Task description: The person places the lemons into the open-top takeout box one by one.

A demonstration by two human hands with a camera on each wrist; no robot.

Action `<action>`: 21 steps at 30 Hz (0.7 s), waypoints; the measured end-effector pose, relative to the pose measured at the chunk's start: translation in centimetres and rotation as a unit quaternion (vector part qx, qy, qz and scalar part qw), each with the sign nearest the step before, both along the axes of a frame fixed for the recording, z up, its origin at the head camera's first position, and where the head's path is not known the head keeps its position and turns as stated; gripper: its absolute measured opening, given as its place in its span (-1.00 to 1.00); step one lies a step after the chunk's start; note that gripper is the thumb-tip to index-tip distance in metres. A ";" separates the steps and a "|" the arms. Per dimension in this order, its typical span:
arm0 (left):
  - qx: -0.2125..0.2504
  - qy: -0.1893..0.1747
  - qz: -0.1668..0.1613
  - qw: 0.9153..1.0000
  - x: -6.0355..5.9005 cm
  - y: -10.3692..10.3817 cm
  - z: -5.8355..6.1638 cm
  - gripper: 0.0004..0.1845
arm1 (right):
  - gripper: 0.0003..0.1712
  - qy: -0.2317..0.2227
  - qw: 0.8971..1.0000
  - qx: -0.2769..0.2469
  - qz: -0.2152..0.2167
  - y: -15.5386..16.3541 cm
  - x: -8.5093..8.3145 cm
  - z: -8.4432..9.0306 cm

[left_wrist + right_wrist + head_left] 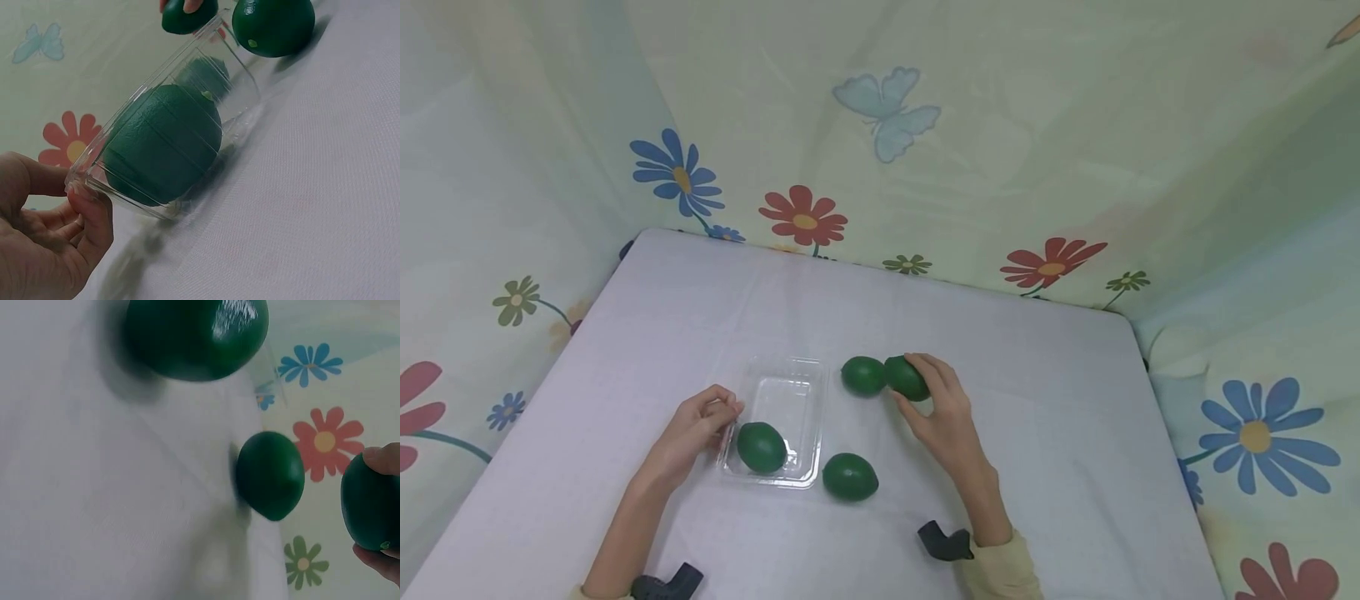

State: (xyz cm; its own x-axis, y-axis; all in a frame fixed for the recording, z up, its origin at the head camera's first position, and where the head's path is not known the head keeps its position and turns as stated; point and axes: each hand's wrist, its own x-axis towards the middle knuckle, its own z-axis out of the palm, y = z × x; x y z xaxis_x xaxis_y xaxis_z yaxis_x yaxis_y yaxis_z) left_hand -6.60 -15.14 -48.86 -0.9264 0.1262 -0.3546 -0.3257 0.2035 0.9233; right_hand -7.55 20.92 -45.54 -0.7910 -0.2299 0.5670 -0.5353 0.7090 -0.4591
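Note:
My left hand pinches the left rim of a clear plastic container, thumb and fingers closed on its edge in the left wrist view. One dark green lime lies in the container's near end. My right hand grips another lime between thumb and fingers. In the right wrist view this held lime appears raised off the table. Just left of it in the head view, a lime rests on the cloth. Another lime lies right of the container's near corner.
A white cloth covers the table. Beyond its far edge hangs a curtain printed with flowers and a butterfly, which also runs along both sides. Dark wrist devices sit on both forearms.

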 end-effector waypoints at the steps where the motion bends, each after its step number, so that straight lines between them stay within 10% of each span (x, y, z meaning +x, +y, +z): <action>1: 0.000 0.000 0.000 1.000 0.0 0.0 0.0 -0.71 | -0.27 -0.001 1.000 0.002 0.004 -0.3 0.0 0.1; 21: 0.000 0.002 -0.003 1.000 0.0 0.1 0.0 -0.72 | -0.33 -0.031 0.994 0.028 0.100 -6.4 0.7 2.2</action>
